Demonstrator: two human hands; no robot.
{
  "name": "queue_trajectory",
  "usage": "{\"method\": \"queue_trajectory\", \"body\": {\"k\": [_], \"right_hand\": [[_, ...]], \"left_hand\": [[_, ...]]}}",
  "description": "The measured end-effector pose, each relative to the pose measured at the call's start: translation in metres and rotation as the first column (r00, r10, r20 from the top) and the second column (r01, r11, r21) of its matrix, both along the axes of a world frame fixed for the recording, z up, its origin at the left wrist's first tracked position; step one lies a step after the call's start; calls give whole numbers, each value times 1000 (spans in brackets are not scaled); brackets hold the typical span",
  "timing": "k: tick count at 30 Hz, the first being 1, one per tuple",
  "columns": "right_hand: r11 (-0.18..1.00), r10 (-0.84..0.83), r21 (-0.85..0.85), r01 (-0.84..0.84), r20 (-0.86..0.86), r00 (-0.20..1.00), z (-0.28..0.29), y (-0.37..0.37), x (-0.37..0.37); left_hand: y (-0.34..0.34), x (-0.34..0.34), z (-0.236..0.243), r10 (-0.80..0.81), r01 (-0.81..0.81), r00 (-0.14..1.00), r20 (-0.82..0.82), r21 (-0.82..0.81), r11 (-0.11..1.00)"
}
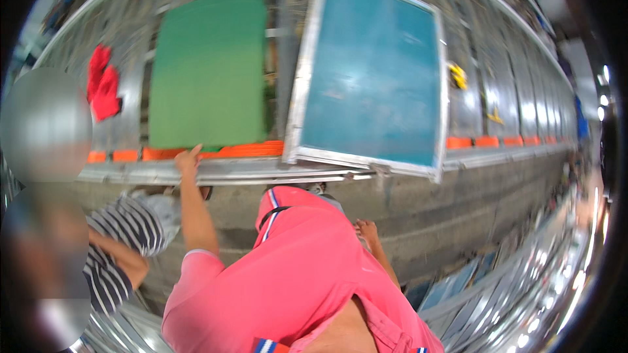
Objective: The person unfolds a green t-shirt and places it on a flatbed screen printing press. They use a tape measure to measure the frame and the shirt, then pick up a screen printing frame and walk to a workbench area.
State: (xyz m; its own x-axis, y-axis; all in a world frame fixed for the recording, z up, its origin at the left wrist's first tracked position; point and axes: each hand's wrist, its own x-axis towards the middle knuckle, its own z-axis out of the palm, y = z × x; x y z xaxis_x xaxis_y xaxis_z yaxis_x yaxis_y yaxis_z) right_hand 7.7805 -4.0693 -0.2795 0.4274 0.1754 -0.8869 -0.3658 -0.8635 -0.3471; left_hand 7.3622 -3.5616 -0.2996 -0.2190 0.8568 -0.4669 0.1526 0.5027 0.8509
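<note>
My left hand [188, 159] is at the near edge of a green sheet [208, 68] that lies flat across the long table. Its fingers look closed on that edge, where a small bit of darker green shows. My right hand [367, 230] hangs low by my hip, away from the table, holding nothing visible, its fingers loosely apart. To the right of the green sheet rests a screen-printing frame [376, 75] with blue-green mesh and a pale metal rim, slightly turned, its near edge at the table rail.
Red gloves [104, 85] lie left of the green sheet. A yellow item [458, 76] sits right of the frame. Orange strips [242, 151] run along the near table edge [261, 171]. At the left stands a person in a striped top [127, 232]. More frames stand behind me at lower right.
</note>
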Motion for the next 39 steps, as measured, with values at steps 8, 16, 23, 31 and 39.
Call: {"method": "queue_trajectory", "body": {"k": [8,16,23,31,39], "right_hand": [[888,-403,243,391,1,915,-2,-8,11],[274,-829,650,709,-214,517,23,-15,143],[192,-602,681,707,-487,632,59,-25,249],[465,-192,753,466,-428,883,113,1,340],[341,-115,822,456,-445,888,152,-24,451]], "left_hand": [[-8,106,46,-55,335,588,-807,182,924],[-105,304,56,-347,457,705,-619,23,889],[-119,327,66,-320,395,554,-768,-96,914],[-106,343,139,-214,397,793,-571,218,891],[-191,426,103,-54,64,995,-89,113,991]]}}
